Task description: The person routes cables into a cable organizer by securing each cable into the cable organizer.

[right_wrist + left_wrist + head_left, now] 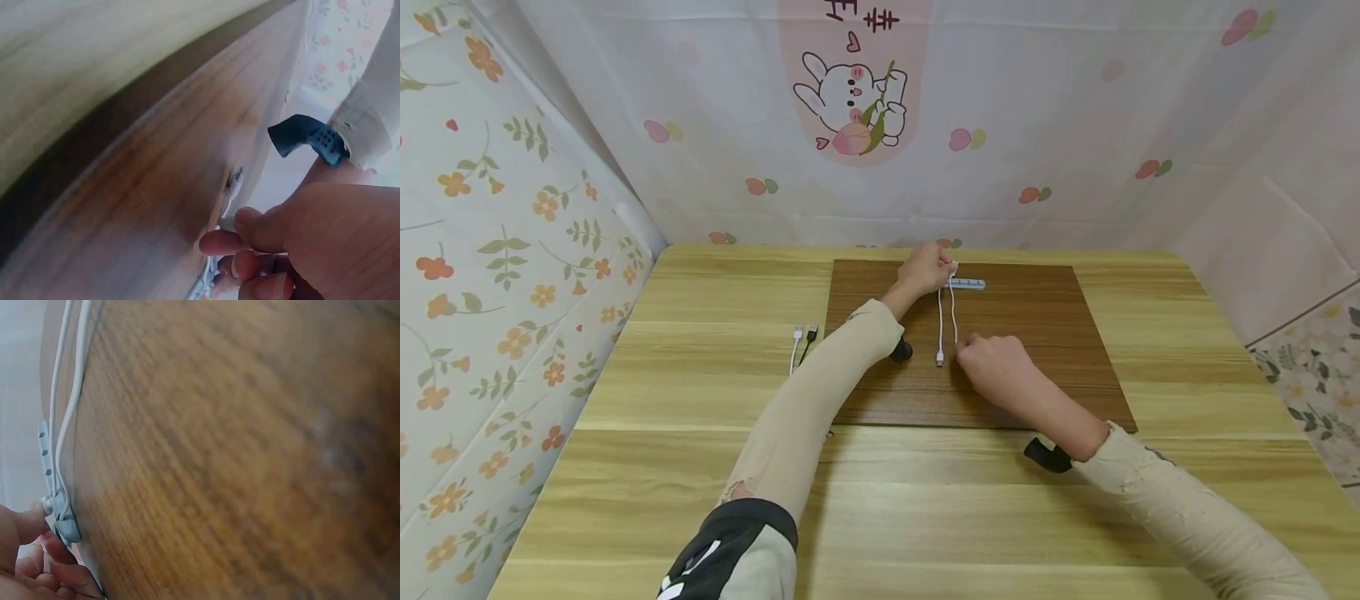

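A white USB cable [941, 321] runs doubled down the brown board, its free plug [940, 358] lying toward the board's middle. At the far end, my left hand [923, 268] pinches the cable beside a pale blue cable clip strip [970, 284]. The left wrist view shows my left thumb [28, 524] right at the slotted strip [45, 450], with two cable strands passing there. My right hand [997, 367] is lower on the board, thumb and forefinger pinching the cable's other end. In the right wrist view a pale bit of the end [226, 222] shows between those fingertips.
The brown board [1045, 333] lies on a light wood table [925, 508]. Left of it are a white USB plug [798, 332] and a black USB plug [812, 332], their cables partly behind my left sleeve. A patterned cloth [1037, 108] hangs at the table's back edge.
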Action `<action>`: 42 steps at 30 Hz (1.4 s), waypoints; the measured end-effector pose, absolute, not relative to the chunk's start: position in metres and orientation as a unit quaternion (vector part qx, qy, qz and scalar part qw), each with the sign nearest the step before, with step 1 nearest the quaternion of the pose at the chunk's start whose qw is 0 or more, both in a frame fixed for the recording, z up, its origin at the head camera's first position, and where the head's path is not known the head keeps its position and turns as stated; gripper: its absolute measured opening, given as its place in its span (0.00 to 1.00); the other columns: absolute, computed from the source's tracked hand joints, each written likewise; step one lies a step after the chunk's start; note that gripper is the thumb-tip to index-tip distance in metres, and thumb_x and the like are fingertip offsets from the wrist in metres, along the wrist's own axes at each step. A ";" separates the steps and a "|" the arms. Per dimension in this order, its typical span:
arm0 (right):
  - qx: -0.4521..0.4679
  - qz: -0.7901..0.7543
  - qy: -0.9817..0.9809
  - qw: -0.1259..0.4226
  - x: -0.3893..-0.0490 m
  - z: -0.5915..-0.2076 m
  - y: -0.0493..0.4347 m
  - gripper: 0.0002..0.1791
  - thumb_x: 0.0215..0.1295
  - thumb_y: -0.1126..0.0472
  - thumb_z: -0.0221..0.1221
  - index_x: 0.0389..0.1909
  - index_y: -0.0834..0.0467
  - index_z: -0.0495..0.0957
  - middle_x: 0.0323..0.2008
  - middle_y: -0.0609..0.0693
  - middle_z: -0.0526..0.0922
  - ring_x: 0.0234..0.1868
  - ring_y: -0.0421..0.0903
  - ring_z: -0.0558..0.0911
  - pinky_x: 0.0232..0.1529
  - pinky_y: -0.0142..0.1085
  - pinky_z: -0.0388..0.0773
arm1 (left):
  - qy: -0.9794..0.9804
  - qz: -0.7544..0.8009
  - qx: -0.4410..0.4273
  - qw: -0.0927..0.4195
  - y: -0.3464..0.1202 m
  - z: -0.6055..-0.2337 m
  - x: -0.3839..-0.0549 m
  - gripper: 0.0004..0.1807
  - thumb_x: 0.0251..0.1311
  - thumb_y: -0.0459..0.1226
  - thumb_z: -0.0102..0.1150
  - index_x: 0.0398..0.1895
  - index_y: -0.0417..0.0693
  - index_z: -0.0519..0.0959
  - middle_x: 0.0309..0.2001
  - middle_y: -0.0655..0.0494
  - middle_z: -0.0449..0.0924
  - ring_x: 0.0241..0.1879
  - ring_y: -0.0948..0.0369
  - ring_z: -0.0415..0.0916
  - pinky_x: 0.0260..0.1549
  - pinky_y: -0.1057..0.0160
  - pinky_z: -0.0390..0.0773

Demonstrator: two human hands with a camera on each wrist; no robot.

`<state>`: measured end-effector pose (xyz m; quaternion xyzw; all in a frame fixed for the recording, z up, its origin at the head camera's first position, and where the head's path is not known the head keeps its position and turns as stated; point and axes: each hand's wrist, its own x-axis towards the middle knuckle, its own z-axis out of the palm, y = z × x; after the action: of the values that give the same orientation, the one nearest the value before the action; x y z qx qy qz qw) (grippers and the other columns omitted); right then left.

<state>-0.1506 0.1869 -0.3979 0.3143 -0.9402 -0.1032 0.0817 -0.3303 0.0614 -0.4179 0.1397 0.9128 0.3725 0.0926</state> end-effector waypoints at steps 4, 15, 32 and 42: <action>0.314 -0.126 -0.937 0.092 -0.147 -0.402 0.181 0.07 0.66 0.71 0.64 0.28 0.61 0.82 0.25 0.56 0.78 0.13 0.44 0.71 0.11 0.41 0.72 | 0.920 0.359 0.133 0.088 0.059 -0.418 -0.329 0.11 0.75 0.45 0.57 0.39 0.50 0.85 0.43 0.59 0.83 0.31 0.62 0.74 0.28 0.62 0.68; 0.313 -0.119 -0.933 0.135 -0.142 -0.410 0.173 0.03 0.64 0.70 0.66 0.32 0.65 0.83 0.24 0.57 0.79 0.17 0.48 0.76 0.10 0.40 0.71 | 0.923 0.356 0.125 0.077 0.056 -0.416 -0.326 0.10 0.75 0.45 0.57 0.45 0.50 0.84 0.45 0.59 0.83 0.38 0.62 0.78 0.30 0.63 0.73; 0.279 -0.058 -0.956 0.069 -0.142 -0.401 0.176 0.05 0.68 0.66 0.64 0.42 0.63 0.84 0.29 0.57 0.82 0.15 0.46 0.74 0.10 0.40 0.70 | 0.910 0.381 0.144 0.073 0.047 -0.413 -0.320 0.18 0.73 0.39 0.56 0.62 0.43 0.77 0.50 0.56 0.81 0.48 0.60 0.78 0.40 0.61 0.75; 0.276 -0.026 -0.956 0.094 -0.148 -0.397 0.183 0.04 0.69 0.65 0.64 0.36 0.63 0.82 0.22 0.55 0.77 0.12 0.44 0.69 0.08 0.40 0.67 | 0.894 0.408 0.168 0.076 0.035 -0.415 -0.318 0.17 0.73 0.38 0.55 0.60 0.43 0.76 0.48 0.54 0.80 0.46 0.58 0.77 0.44 0.62 0.74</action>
<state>-0.1477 0.1826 -0.3973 0.2764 -0.9560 -0.0263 0.0942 -0.3175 0.0354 -0.4146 0.1684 0.8941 0.4080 0.0763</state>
